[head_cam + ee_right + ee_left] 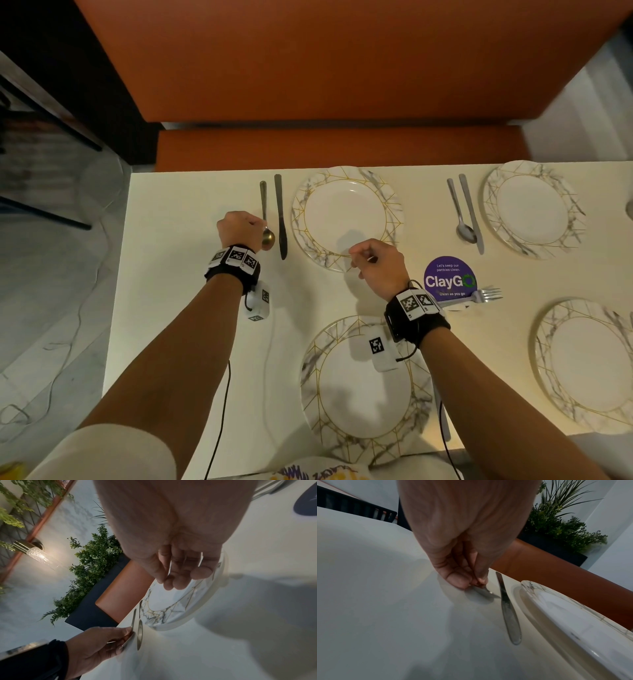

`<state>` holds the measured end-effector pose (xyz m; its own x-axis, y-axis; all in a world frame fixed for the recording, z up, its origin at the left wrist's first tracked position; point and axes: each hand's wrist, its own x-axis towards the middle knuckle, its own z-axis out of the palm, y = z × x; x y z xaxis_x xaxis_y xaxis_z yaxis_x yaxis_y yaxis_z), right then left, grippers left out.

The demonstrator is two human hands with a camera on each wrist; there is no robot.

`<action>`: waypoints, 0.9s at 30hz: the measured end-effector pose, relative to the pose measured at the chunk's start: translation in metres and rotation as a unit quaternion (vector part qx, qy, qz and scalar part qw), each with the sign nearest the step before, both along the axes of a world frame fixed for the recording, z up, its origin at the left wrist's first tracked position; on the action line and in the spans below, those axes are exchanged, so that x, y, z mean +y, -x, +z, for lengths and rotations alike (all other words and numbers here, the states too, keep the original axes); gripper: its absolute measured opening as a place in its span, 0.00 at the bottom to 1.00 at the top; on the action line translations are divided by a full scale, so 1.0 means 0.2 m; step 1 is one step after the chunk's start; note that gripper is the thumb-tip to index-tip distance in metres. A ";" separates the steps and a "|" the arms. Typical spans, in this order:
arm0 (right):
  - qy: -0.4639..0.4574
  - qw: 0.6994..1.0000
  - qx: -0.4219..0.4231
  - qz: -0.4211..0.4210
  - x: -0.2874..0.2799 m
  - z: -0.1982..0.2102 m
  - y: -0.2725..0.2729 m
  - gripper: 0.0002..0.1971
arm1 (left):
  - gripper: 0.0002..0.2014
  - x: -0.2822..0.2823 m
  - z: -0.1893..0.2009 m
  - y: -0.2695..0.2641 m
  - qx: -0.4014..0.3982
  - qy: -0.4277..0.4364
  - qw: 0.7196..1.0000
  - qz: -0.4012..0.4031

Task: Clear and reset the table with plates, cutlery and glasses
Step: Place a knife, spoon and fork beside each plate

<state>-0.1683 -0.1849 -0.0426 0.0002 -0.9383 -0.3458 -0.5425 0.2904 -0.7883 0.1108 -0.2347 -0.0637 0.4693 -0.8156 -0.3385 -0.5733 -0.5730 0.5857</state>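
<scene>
My left hand [257, 226] pinches a spoon [264, 202] just above its bowl; the spoon lies on the white table [178, 212], handle pointing away. The left wrist view shows my fingertips [462, 581] down at the spoon's bowl [483, 592]. A knife [281, 219] lies right beside it, then a marble-patterned plate [346, 216]. My right hand [359, 264] hovers over that plate's near rim with loosely curled fingers and holds nothing [173, 581].
A second spoon [461, 214] and knife [472, 216] lie left of another plate [534, 209]. A fork [481, 295] rests by a purple ClayGo sticker [449, 279]. Two more plates [318, 394] [589, 363] sit near me. An orange bench [325, 68] stands behind the table.
</scene>
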 end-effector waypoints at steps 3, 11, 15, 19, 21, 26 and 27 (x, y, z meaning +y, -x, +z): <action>0.000 1.000 0.001 -0.001 0.01 -0.01 0.00 0.07 | 0.08 0.00 0.01 0.00 0.013 0.000 1.000 0.007; 0.009 1.000 0.004 -0.007 0.03 0.01 0.02 0.06 | 0.11 0.06 0.07 0.00 -0.003 0.029 0.999 0.012; 0.009 1.000 -0.003 -0.020 0.06 0.04 0.09 0.06 | 0.11 0.10 0.14 0.12 -0.004 0.066 0.998 0.010; 0.015 0.999 -0.010 -0.030 0.07 0.06 0.16 0.07 | 0.10 0.14 0.21 0.28 -0.017 0.093 0.995 -0.027; 0.023 0.999 -0.011 -0.043 0.10 0.08 0.24 0.07 | 0.10 0.19 0.24 0.43 -0.011 0.113 0.992 -0.055; 0.030 0.996 0.025 -0.086 0.16 0.08 0.55 0.05 | 0.08 0.29 0.25 0.83 0.028 0.122 0.984 -0.131; 0.034 0.995 0.037 -0.086 0.17 0.08 0.62 0.06 | 0.08 0.30 0.25 0.92 0.043 0.115 0.982 -0.147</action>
